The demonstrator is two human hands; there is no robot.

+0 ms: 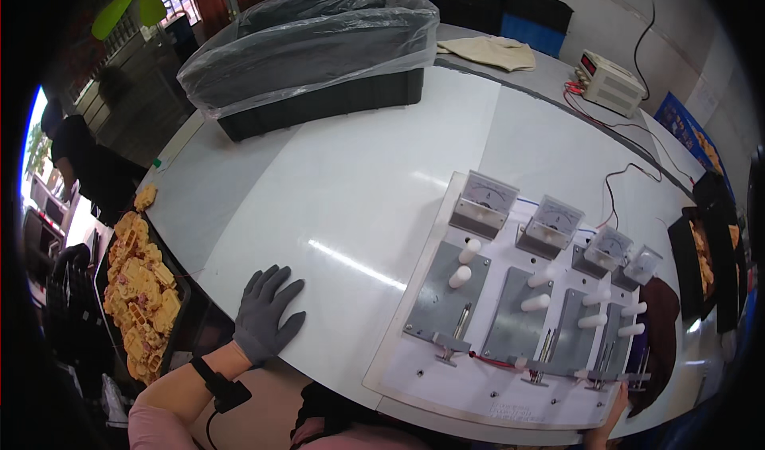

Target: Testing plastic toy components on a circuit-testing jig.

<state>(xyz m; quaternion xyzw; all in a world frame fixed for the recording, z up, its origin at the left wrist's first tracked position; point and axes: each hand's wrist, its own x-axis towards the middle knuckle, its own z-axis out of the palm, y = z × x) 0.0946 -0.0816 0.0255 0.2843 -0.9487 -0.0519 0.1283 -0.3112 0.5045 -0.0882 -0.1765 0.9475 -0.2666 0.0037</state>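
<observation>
A person stands at a white worktop [335, 171] between operations; no part is in hand. The left hand [267, 313], in a grey glove, rests flat on the worktop near its front edge, fingers spread, its grip wide and holding nothing. The right hand [615, 406] touches the lower right corner of a white test board [414, 354]; only its edge shows, so whether its grip is closed cannot be told. The board lies just right of the left hand. Judged from this pose, the step in hand is steadying the board before loading; the next move would call for the left hand to reach to the tray of yellow parts [143, 291], which sits at the worktop's left edge. Counts: four analog meters [484, 203], four grey metal plates [446, 295], eight white pegs [460, 276] in pairs, one black lined bin [319, 60], one bench power supply [610, 80].
</observation>
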